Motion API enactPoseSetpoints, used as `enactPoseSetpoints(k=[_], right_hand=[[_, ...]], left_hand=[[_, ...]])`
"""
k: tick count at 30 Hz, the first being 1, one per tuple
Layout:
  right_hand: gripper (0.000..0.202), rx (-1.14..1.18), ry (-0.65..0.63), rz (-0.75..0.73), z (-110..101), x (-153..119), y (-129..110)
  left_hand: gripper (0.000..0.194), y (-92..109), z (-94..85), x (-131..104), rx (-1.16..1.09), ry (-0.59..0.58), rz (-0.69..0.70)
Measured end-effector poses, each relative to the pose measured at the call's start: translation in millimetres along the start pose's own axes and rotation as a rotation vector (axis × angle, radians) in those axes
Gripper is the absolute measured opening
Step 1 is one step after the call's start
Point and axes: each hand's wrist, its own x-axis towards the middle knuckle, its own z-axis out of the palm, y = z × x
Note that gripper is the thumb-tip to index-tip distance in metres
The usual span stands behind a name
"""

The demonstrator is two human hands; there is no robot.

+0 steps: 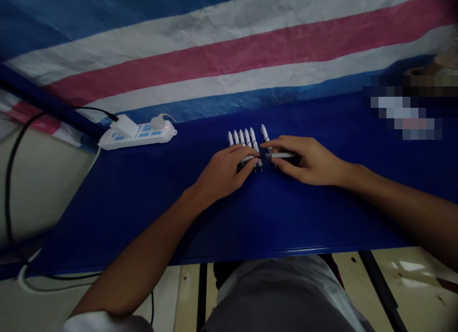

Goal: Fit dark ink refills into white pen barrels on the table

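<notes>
Both hands are raised a little over the blue table, their fingertips facing each other. My left hand (227, 172) pinches a short white pen piece (246, 158) between thumb and fingers. My right hand (309, 160) grips a longer white pen barrel (281, 155) with a grey end, pointing left. A narrow dark gap lies between the two pieces; whether a thin part joins them I cannot tell. Behind my left hand several white pens (246, 137) lie side by side in a row, partly hidden by its fingers. One more white pen (264, 132) lies apart, near my right fingertips.
A white power strip (143, 137) with a white plug-in adapter (125, 126) and a second plug stands at the back left, its cables running left. A striped tarp (214, 60) hangs behind the blue table (304, 217). A blurred-out patch covers the back right.
</notes>
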Motion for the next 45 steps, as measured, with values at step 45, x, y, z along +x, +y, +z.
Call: enactPoseSetpoints(k=[45], right_hand=[[0.025, -0.026, -0.109, 0.12, 1, -1, -11]], left_hand=[[0.02, 2, 2.0, -2, -0.017, -0.063, 0.024]])
